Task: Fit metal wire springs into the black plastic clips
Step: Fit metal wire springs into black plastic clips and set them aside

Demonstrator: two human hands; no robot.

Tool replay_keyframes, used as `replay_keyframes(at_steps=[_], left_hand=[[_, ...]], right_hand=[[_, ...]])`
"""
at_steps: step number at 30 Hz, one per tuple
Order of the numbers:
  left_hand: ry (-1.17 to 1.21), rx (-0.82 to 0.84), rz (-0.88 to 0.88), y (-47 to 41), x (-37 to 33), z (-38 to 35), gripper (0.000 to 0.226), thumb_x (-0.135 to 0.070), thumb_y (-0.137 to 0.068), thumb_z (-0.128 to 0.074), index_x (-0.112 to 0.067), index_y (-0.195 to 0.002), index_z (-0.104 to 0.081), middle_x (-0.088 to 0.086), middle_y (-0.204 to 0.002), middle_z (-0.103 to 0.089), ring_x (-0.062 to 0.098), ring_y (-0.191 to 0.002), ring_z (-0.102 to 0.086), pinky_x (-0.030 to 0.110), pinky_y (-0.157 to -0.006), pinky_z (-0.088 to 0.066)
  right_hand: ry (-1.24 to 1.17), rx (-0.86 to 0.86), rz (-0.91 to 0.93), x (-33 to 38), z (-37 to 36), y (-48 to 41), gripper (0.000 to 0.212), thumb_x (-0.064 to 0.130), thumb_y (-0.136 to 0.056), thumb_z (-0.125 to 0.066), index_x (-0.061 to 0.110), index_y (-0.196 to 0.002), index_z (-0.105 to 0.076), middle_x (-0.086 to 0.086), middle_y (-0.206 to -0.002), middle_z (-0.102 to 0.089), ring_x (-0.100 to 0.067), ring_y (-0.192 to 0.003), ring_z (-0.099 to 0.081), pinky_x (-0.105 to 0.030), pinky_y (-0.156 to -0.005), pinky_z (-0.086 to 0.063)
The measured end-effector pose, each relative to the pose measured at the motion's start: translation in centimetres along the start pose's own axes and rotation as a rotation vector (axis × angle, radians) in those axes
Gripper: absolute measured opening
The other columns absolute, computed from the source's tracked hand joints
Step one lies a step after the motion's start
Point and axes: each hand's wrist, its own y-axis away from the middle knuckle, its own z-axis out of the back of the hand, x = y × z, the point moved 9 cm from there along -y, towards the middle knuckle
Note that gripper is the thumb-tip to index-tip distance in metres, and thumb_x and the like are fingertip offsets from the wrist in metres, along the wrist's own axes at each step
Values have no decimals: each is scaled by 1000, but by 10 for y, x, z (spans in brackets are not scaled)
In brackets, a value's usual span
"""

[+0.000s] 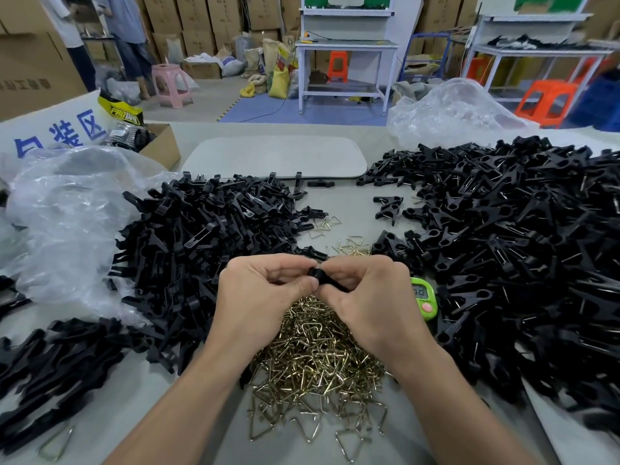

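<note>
the clip (pixel 317 275) is pinched between both hands, left hand (pixel 265 293) curled on its left end, right hand (pixel 369 293) on the rest, long axis running left to right, dipping slightly. the springs (pixel 312 357) lie directly beneath, equally near either hand; any spring in the grip is hidden.

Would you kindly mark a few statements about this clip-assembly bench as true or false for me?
1. The left hand and right hand both pinch one black clip over the wire spring pile. True.
2. The green timer lies left of the left hand. False: it lies right of the right hand.
3. A left clip heap and a right clip heap flank the wire spring pile. True.
4. The pink stool stands on the table. False: it stands on the floor beyond the table.
</note>
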Motion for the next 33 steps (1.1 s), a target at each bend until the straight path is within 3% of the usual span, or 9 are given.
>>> replay_keyframes(at_steps=[4, 8, 12, 15, 18, 21, 25, 31, 33], left_hand=[[13, -7, -7, 2, 0, 1, 32, -10, -73, -92, -38, -87, -84, -6, -80, -80, 9, -76, -77, 15, -68, -57], [24, -55, 3, 3, 1, 2, 33, -7, -75, -90, -39, -82, -83, -7, -77, -80, 5, -70, -75, 13, -64, -55], [78, -120, 14, 1, 2, 11, 29, 2, -75, -85, -26, -81, -84, 1, -75, -80, 12, -67, -75, 18, -62, -57], [195, -56, 0, -2, -1, 10, 25, 11, -77, -80, -13, -81, -83, 10, -77, -79, 16, -65, -73, 23, -64, -59], [193, 16, -43, -1, -7, 5, 26, 15, -78, -77, -10, -84, -82, 10, -78, -79, 11, -65, -72, 19, -64, -56], [-13, -9, -130, 2, -12, 7, 37, 6, -78, -81, -27, -93, -85, -5, -81, -80, 8, -73, -75, 18, -68, -58], [-235, 30, -176, 6, -15, 2, 47, -5, -79, -83, -40, -109, -79, -28, -101, -77, -4, -95, -74, 13, -84, -57], [-348, 24, -215, 9, -21, 0, 54, -15, -82, -84, -66, -96, -72, -32, -84, -74, -2, -75, -73, 9, -63, -52], [-376, -27, -196, 8, -18, 5, 54, -19, -85, -83, -70, -93, -69, -28, -79, -74, 6, -69, -71, 16, -57, -53]], right_hand=[[68, 1, 36, 4, -1, 1, 15, 21, -88, -80, 30, -99, -81, 10, -76, -76, -11, -72, -72, -41, -67, -60], [256, -76, 148, 20, -3, 4, 16, 19, -86, -79, 28, -98, -80, 12, -81, -76, -8, -78, -70, -35, -73, -58], [16, -12, -41, 0, -4, -1, 23, 30, -76, -87, 36, -97, -80, 21, -88, -76, 5, -82, -69, -20, -76, -57], [-204, 158, -241, -20, -11, -2, 31, 41, -73, -88, 42, -102, -78, 18, -98, -77, -1, -92, -71, -33, -89, -57], [-282, 184, -245, -18, -11, -3, 26, 35, -73, -88, 39, -97, -79, 12, -89, -78, -3, -82, -71, -34, -82, -55], [-251, 64, -230, -18, -2, -3, 24, 27, -69, -87, 35, -90, -80, 7, -80, -77, -11, -73, -70, -36, -74, -58], [9, -83, -112, -8, 13, -1, 22, 24, -70, -83, 37, -88, -78, 11, -68, -72, -10, -56, -62, -18, -50, -49], [41, -80, -75, -5, 12, -2, 30, 25, -72, -86, 41, -95, -76, 23, -83, -70, -7, -71, -66, -16, -59, -49], [-100, -65, -158, -14, 11, -4, 42, 34, -74, -86, 48, -111, -72, 23, -95, -73, 2, -85, -68, -18, -76, -52]])
